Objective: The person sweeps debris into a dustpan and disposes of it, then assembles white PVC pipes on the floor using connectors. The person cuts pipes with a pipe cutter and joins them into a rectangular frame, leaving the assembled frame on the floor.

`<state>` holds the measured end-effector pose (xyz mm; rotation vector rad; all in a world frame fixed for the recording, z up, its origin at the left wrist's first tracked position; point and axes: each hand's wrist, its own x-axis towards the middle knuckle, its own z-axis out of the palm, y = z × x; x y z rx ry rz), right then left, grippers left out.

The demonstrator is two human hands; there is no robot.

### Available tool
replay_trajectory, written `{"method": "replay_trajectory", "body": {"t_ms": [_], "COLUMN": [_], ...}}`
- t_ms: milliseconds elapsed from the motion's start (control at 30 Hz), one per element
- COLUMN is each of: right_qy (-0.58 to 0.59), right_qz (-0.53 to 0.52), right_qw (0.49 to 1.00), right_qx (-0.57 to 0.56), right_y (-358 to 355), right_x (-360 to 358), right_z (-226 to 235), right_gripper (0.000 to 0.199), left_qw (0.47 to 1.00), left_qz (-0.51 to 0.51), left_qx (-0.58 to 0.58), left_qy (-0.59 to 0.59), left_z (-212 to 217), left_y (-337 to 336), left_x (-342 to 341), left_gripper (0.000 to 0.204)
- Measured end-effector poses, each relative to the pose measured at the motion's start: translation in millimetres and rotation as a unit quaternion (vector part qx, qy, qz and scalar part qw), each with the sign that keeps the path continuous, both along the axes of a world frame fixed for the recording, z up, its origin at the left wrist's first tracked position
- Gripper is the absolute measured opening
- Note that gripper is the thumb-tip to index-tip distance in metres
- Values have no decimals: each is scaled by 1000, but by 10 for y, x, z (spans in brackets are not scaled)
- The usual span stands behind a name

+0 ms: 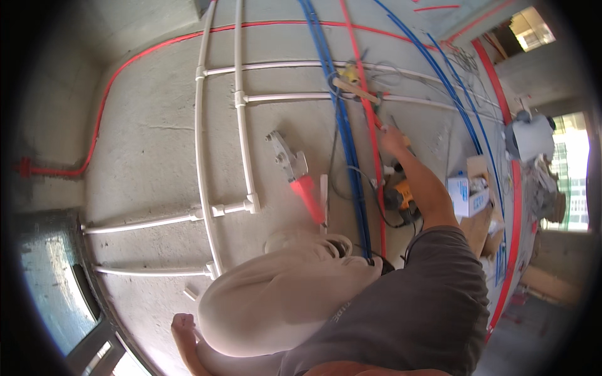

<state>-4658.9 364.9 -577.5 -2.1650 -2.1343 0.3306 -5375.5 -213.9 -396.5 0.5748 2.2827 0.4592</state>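
My right hand [394, 141] reaches forward to the floor, its fingers closed beside the red conduit. A red, handle-like piece shows at its fingertips, but I cannot make out what it grips. Just beyond lies a wooden stick [356, 89], across the blue pipes [342, 125], near a small yellow object [350, 73]. Down by my left leg, my left hand [184, 323] is curled into a fist with nothing visible in it. A pipe cutter [290, 164] with a metal head and red handle lies on the floor before my knee. Nearer my right forearm rests an orange-and-black power tool [403, 197].
White pipes [199, 138] with fittings cross the floor on the left. A red conduit [263, 24] curves along the far side. Loose cables [384, 78] lie beyond my right hand. An open blue-and-white box [467, 195] stands at right. A short white offcut [190, 292] lies near my left hand.
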Motion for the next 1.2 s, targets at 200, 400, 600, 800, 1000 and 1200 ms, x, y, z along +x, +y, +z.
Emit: {"method": "replay_trajectory", "body": {"t_ms": [200, 400, 600, 800, 1000, 1200], "right_qy": [136, -33, -102, -416, -389, -361], "right_qz": [-39, 291, 315, 322, 414, 118], "right_qw": [968, 955, 942, 830, 787, 835], "right_qx": [-207, -33, -57, -188, -243, -398], "right_y": [1085, 1121, 1320, 1666, 2102, 2198], "right_x": [149, 492, 933, 995, 489, -1463], "right_z": [-509, -523, -471, 1383, 2777, 3920], "right_gripper": [56, 66, 53, 52, 48, 51], "left_qw": [988, 962, 894, 941, 916, 839], "left_qz": [91, 205, 436, 321, 396, 495], "left_qx": [-106, -173, 6, -96, -29, 38], "left_qy": [62, 52, -103, 46, -59, -224], "left_z": [0, 300, 361, 227, -455, -660], "left_y": [-572, -774, -652, -1113, -1509, -865], "left_x": [-106, 254, 492, 685, 1265, 1850], "left_gripper": [27, 28, 29, 25, 26, 29]}}
